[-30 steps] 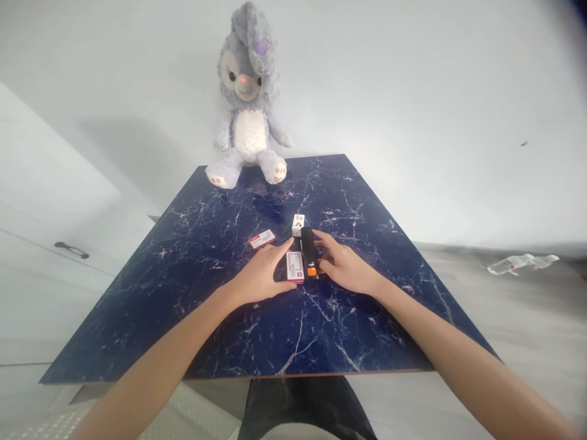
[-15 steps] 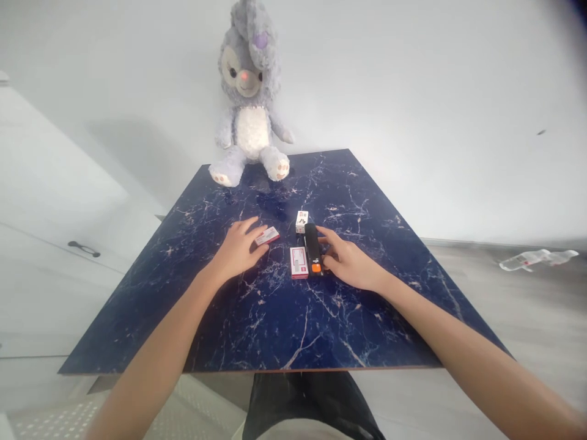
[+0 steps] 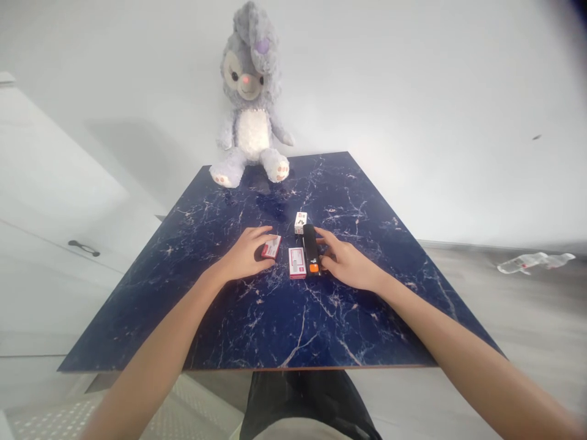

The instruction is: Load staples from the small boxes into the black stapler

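My left hand (image 3: pixel 250 253) grips a small red-and-white box (image 3: pixel 271 247) between thumb and fingers, over the table left of the other items. A black stapler (image 3: pixel 311 247) with an orange patch at its near end lies lengthwise on the table. Curled around the stapler's right side, my right hand (image 3: pixel 345 261) has its thumb and fingertips against it. Just left of the stapler, a second red-and-white box (image 3: pixel 297 263) lies flat with its label up. A small white box (image 3: pixel 301 223) with a dark picture on it stands at the stapler's far end.
The blue marble-patterned table (image 3: pixel 293 330) extends around the items. A grey plush toy (image 3: pixel 253 131) sits at its far edge against the wall. On the floor to the right lies a clear plastic bottle (image 3: pixel 523 263). A white cabinet (image 3: pixel 41 244) with a dark handle stands at left.
My left hand has moved slightly right and toward me, turning its red-and-white box so a red side now faces left. My right hand stays at the stapler.
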Demonstrator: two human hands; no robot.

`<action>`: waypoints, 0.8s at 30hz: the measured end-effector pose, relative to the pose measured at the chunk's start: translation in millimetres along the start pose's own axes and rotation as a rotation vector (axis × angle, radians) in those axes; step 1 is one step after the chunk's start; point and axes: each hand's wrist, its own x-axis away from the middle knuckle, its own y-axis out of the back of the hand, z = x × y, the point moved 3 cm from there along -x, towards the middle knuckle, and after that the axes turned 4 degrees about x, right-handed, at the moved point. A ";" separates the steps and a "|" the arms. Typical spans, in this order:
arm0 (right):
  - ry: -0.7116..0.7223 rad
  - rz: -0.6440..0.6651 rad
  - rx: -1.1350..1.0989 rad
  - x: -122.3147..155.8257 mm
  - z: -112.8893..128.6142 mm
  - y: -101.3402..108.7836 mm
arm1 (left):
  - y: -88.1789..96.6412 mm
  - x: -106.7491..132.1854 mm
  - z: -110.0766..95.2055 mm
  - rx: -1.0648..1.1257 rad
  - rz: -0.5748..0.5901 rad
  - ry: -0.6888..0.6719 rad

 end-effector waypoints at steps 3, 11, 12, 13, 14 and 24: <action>0.008 0.003 -0.008 -0.2 0.3 0.2 | -0.2 -0.4 -5.7 0.003 -0.029 0.047; 0.018 -0.020 -0.015 0.2 3.8 2.5 | -17.2 -3.2 -56.7 0.023 -0.065 -0.073; 0.019 -0.020 -0.017 0.4 4.0 2.6 | -19.1 -2.4 -57.7 0.041 -0.035 -0.080; 0.018 -0.021 -0.017 0.5 4.1 2.7 | -20.5 -1.5 -56.9 0.065 -0.007 -0.079; 0.015 -0.022 -0.015 0.8 4.1 2.8 | -21.4 -0.4 -54.6 0.093 0.018 -0.068; 0.011 -0.020 -0.006 0.5 2.1 1.5 | -35.4 2.3 -47.9 0.149 -0.022 -0.018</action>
